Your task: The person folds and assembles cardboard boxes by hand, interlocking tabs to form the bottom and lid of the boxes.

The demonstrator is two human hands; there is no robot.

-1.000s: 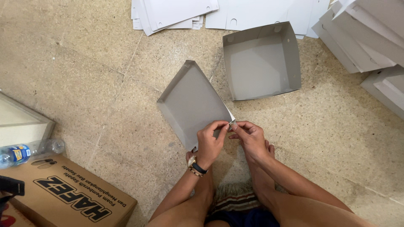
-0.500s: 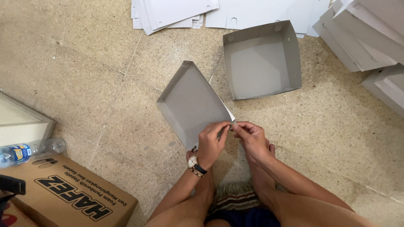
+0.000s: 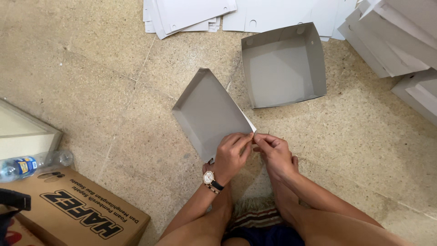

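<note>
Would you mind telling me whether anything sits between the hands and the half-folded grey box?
Nothing visible does. The left hand and right hand already pinch the near corner of the half-folded box; the finished box lies apart, beyond it.

Ahead of your right hand [image 3: 273, 152]: finished grey tray [image 3: 284, 66], upright on the floor [image 3: 91, 91]. Beyond it, flat white blanks [image 3: 191, 13]. Far right: stacked white boxes [image 3: 400, 41]. Left of your left hand [image 3: 232, 155]: plastic bottle [image 3: 32, 164], brown carton [image 3: 77, 214] just beside it.
</note>
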